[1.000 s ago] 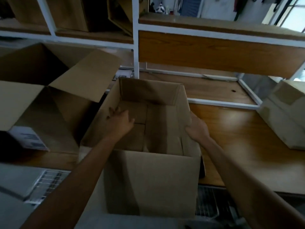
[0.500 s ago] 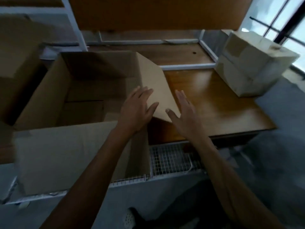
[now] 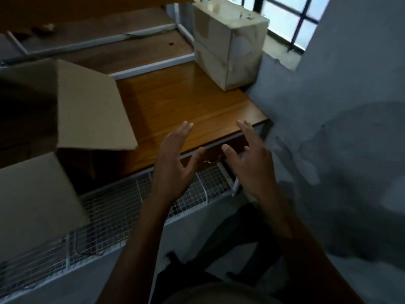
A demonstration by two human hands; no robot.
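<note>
Judging packing barely begun: open carton (image 3: 92, 110) on desk's (image 3: 186, 102) left part, flaps up, inside too dark to tell. Our left hand (image 3: 175, 165), right hand (image 3: 252, 163) hover over desk's near edge, fingers spread, holding nothing. Pale taped box (image 3: 228, 47) at desk's far right corner, untouched.

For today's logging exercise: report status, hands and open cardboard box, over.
Left hand and right hand open, empty, above table front edge. Open cardboard box left of them, untouched. Nothing between; pale box far right.
</note>
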